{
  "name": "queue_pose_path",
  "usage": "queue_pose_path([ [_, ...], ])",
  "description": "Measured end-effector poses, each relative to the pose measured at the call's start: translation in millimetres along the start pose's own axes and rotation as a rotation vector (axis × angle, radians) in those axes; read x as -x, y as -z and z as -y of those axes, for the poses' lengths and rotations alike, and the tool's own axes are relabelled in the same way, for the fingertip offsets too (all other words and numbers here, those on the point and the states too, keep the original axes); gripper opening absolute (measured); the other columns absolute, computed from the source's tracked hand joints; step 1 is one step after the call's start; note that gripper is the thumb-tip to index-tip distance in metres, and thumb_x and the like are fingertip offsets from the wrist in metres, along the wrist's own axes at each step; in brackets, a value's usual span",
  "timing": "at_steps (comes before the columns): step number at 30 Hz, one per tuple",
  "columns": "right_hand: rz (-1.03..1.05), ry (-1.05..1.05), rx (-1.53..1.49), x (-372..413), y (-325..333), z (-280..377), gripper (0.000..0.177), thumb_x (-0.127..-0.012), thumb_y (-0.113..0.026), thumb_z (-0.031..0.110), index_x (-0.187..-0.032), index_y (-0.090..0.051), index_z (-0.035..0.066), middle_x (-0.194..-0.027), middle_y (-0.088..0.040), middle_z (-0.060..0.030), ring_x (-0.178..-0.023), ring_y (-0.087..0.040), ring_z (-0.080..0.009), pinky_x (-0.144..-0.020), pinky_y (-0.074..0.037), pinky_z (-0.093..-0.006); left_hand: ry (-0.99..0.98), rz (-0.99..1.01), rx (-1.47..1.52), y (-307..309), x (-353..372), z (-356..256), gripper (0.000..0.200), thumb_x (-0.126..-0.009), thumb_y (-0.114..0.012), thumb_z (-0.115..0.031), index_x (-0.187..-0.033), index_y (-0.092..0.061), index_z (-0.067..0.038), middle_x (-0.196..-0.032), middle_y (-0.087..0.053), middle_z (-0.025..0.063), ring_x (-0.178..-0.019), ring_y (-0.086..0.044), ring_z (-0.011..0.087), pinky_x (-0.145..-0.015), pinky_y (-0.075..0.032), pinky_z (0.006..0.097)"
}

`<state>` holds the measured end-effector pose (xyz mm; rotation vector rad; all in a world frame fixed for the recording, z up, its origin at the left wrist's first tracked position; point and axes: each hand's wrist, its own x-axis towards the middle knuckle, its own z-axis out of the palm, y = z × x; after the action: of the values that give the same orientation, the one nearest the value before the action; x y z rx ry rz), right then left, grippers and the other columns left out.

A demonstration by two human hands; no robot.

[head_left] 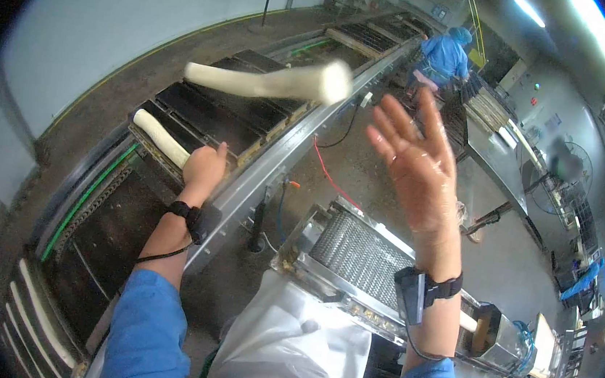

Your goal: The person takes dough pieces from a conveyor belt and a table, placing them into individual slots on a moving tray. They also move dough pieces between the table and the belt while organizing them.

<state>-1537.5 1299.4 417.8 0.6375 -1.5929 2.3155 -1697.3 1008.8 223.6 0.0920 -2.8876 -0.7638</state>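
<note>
My left hand (pixel 204 170) is curled over the near end of a long pale roll (pixel 158 135) that looks like dough. The roll lies in a dark tray (pixel 211 118) on the conveyor at left; my fingertips are partly hidden. A second pale dough roll (pixel 273 83), blurred, is in the air above the trays, its thick end toward my right hand but apart from it. Raised above the floor, my right hand (pixel 421 171) has its fingers spread and its wet-looking palm showing; it holds nothing.
The conveyor's metal rail (pixel 261 167) runs from lower left to the back. In front of me is a machine with a metal mesh belt (pixel 358 249). Several pale strips (pixel 36 309) lie at lower left. A co-worker in blue (pixel 442 60) stands by the far line.
</note>
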Motion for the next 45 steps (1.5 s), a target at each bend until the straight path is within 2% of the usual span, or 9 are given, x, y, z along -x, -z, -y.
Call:
queue_pose_path([
  [5,-0.221,-0.272,0.410,68,66,-48,0.080,-0.081,-0.060,-0.005,-0.151,-0.023,0.007,-0.152,-0.030,-0.0219,-0.139,-0.033,-0.0327,-0.110,-0.037,-0.0416,0.010,0.001,0.004,-6,-5,3,0.060,-0.096,-0.040,-0.047,-0.080,-0.069,0.002,-0.089,-0.067,0.0252,-0.088,-0.063,0.0442,-0.081,-0.049,0.0514],
  [14,-0.301,-0.910,2.106,280,217,-50,0.085,-0.067,-0.069,0.009,-0.143,-0.031,0.004,-0.142,-0.042,-0.0223,-0.134,-0.037,-0.0413,-0.112,-0.030,-0.0492,-0.004,0.019,-0.053,-4,-5,-1,0.060,-0.097,-0.040,-0.047,-0.087,-0.070,0.004,-0.094,-0.067,0.0267,-0.093,-0.064,0.0431,-0.081,-0.049,0.0522],
  [24,-0.278,-0.991,2.235,311,202,-11,0.020,-0.070,-0.066,0.009,-0.090,-0.065,0.007,-0.107,-0.062,-0.0164,-0.110,-0.056,-0.0371,-0.088,-0.048,-0.0501,-0.016,0.001,-0.069,1,-1,-4,0.057,-0.097,-0.040,-0.046,-0.086,-0.071,0.002,-0.093,-0.067,0.0256,-0.090,-0.064,0.0432,-0.081,-0.050,0.0515],
  [26,-0.403,-1.033,1.933,278,206,-6,0.023,-0.072,-0.066,0.011,-0.095,-0.066,0.007,-0.096,-0.067,-0.0163,-0.094,-0.063,-0.0391,-0.078,-0.051,-0.0477,0.000,0.045,-0.057,0,-3,-3,0.057,-0.097,-0.040,-0.045,-0.086,-0.070,0.001,-0.094,-0.067,0.0253,-0.091,-0.064,0.0430,-0.081,-0.050,0.0515],
  [28,-0.520,-0.484,1.732,249,225,6,0.037,-0.069,-0.078,0.022,-0.099,-0.065,0.005,-0.091,-0.069,-0.0127,-0.083,-0.068,-0.0302,-0.075,-0.056,-0.0422,-0.024,-0.005,-0.042,4,4,-6,0.057,-0.098,-0.039,-0.045,-0.084,-0.070,0.001,-0.094,-0.067,0.0250,-0.090,-0.063,0.0431,-0.080,-0.050,0.0517],
  [30,-0.618,-0.398,1.167,191,215,39,0.033,-0.076,-0.074,0.024,-0.100,-0.063,0.004,-0.093,-0.068,-0.0100,-0.083,-0.068,-0.0241,-0.074,-0.056,-0.0374,-0.005,0.023,-0.021,8,6,-8,0.058,-0.098,-0.039,-0.045,-0.083,-0.070,0.001,-0.093,-0.067,0.0246,-0.089,-0.063,0.0432,-0.079,-0.049,0.0519],
  [34,-0.370,-0.033,0.356,71,109,79,0.046,-0.091,-0.062,0.021,-0.129,-0.048,-0.002,-0.119,-0.060,-0.0203,-0.108,-0.062,-0.0283,-0.092,-0.053,-0.0416,0.016,0.006,-0.051,7,6,-7,0.057,-0.098,-0.040,-0.045,-0.082,-0.070,0.001,-0.091,-0.067,0.0248,-0.088,-0.063,0.0434,-0.078,-0.049,0.0519],
  [36,-0.074,0.029,0.064,39,64,76,0.078,-0.089,-0.063,0.014,-0.152,-0.018,0.008,-0.148,-0.031,-0.0298,-0.135,-0.037,-0.0417,-0.111,-0.035,-0.0510,0.008,0.012,-0.030,7,5,-5,0.057,-0.097,-0.041,-0.045,-0.081,-0.069,0.001,-0.091,-0.067,0.0250,-0.087,-0.063,0.0436,-0.078,-0.049,0.0518],
  [45,-0.320,-0.208,0.971,119,171,-32,0.082,-0.087,-0.062,0.006,-0.154,-0.017,0.016,-0.158,-0.020,-0.0153,-0.145,-0.021,-0.0270,-0.115,-0.025,-0.0402,0.055,0.026,-0.028,2,0,-3,0.061,-0.097,-0.040,-0.048,-0.082,-0.069,0.004,-0.091,-0.066,0.0273,-0.090,-0.063,0.0444,-0.081,-0.049,0.0522],
])
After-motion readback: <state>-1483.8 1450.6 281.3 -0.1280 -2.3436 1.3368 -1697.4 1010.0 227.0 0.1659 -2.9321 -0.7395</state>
